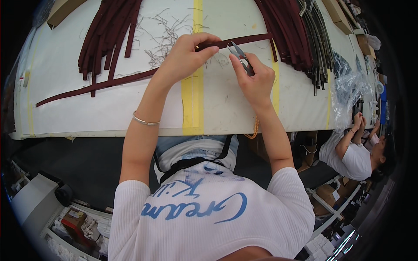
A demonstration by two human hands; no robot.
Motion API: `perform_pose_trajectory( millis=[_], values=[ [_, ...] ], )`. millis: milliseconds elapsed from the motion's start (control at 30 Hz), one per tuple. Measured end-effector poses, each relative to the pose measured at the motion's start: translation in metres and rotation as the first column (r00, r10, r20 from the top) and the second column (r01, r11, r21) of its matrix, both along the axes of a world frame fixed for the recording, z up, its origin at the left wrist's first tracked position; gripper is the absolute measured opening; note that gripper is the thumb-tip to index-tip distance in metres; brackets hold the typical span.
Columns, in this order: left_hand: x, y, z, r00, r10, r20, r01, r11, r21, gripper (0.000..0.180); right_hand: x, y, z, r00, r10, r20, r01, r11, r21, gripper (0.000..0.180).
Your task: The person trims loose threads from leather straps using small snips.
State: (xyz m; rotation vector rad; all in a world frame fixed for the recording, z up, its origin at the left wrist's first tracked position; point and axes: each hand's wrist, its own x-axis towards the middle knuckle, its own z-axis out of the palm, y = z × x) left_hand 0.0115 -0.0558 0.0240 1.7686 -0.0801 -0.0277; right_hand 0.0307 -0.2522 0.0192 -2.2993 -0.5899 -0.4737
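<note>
Working at a white-covered desk (109, 113) marked with yellow tape lines (193, 100). Pinching one dark maroon strap (244, 41) between thumb and fingers of the left hand (185, 54), fingers closed firmly on it near mid-length. Gripping small metal thread snips (241, 56) in the right hand (257, 80), fingers wrapped tight around the handle, blades pointing up and left toward the strap. Lying roughly left to right across the desk, the strap's long axis, with one end trailing down toward the left edge and the other reaching toward the piles on the right. Sitting just right of the left-hand pinch point, the snip tips, touching or nearly touching the strap's lower edge; exact contact not being discernible. Being the nearer hand to the free stretch of strap, the right one. Resting at upper left, a bundle of maroon straps (106, 35); at upper right, more maroon straps beside dark olive ones (318, 48). Scattering between them, loose thread trimmings (167, 39). Sitting at far right, another person (355, 152) at the same desk beside clear plastic bags (348, 91).
</note>
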Motion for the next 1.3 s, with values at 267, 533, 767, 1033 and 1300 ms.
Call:
perform_pose_trajectory(
  millis=[267, 533, 767, 1033, 1300],
  values=[
    [0.000, -0.002, -0.002, 0.999, -0.042, -0.006, 0.042, 0.997, -0.062, 0.027, 0.000, 0.002, -0.002, 1.000, -0.018, 0.014, 0.018, 1.000, 0.023, 0.022],
    [-0.005, -0.006, 0.005, 0.999, -0.035, -0.012, 0.032, 0.980, -0.195, 0.026, 0.006, -0.002, 0.011, 0.917, 0.006, -0.399, 0.159, 0.912, 0.378, 0.026],
    [-0.004, -0.018, 0.001, 1.000, -0.011, 0.001, 0.011, 0.999, -0.036, 0.020, 0.013, -0.010, 0.004, 0.626, 0.545, -0.558, 0.274, 0.516, 0.812, 0.016],
    [-0.003, -0.027, -0.008, 0.972, 0.155, 0.174, -0.164, 0.986, 0.040, 0.017, 0.015, -0.011, 0.001, 0.657, 0.522, -0.544, 0.269, 0.512, 0.816, 0.016],
    [-0.003, -0.030, -0.010, 0.979, 0.114, 0.169, -0.099, 0.991, -0.094, 0.014, 0.015, -0.010, 0.003, 0.669, 0.516, -0.535, 0.255, 0.517, 0.817, 0.015]
  ],
)
